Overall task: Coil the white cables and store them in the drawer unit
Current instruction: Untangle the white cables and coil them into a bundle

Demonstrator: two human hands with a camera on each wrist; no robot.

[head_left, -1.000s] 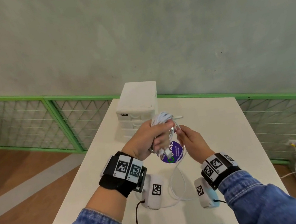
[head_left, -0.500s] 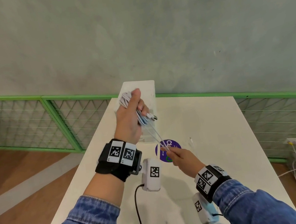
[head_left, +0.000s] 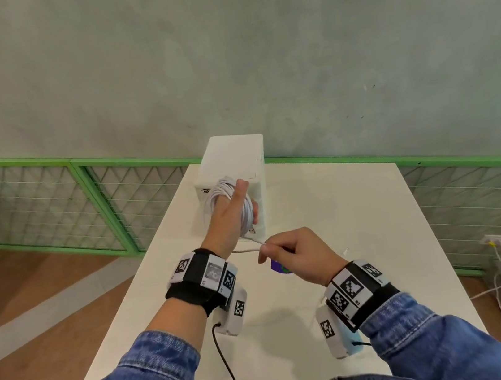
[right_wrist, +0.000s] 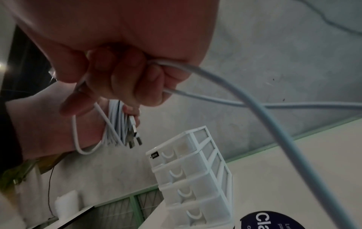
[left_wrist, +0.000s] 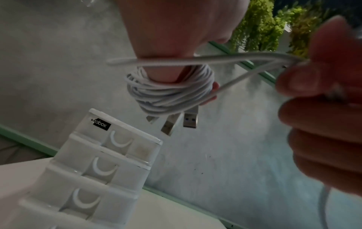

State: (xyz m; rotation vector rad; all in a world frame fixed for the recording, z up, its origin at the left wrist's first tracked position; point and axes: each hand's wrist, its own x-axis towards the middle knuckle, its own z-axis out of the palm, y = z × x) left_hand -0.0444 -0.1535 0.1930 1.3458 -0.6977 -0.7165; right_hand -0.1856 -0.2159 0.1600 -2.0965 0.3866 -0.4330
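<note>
Left hand (head_left: 233, 215): fingers closed round the coil of white cables (head_left: 227, 193), loops wound round the fingers; held up in front of the drawer unit (head_left: 233, 172), apart from it.
Right hand (head_left: 298, 256): fingers curled, pinching the loose run of cable (head_left: 252, 244) betw. thumb & forefinger, near side of the drawer unit, just right of the left wrist.
Loose run: goes taut from the coil to the right hand; in right wrist view more cable leaves the fist & runs off frame to the right.
Plugs (left_wrist: 179, 122): metal USB ends hang out the bottom of the coil, approx. 3, count hard to make out.
Drawer unit: white, 4 drawers w/ crescent handles (right_wrist: 187, 178), all pushed in; small black label on top front edge. Stands at far left edge of the table (head_left: 343, 208), by the wall.
Drawer contents: fronts cloudy, can't tell what's inside.
Hidden: left fingers mostly under the coil in head view; lower drawers blocked by the left hand there.
Sticker (head_left: 278, 268): purple round one on the table, near side of the drawer unit, mostly covered by the right hand; text cut off in right wrist view.
Wrists: black bands w/ marker tags on both; denim sleeves.
Blurred: right hand in left wrist view, cable close to the lens in right wrist view.
</note>
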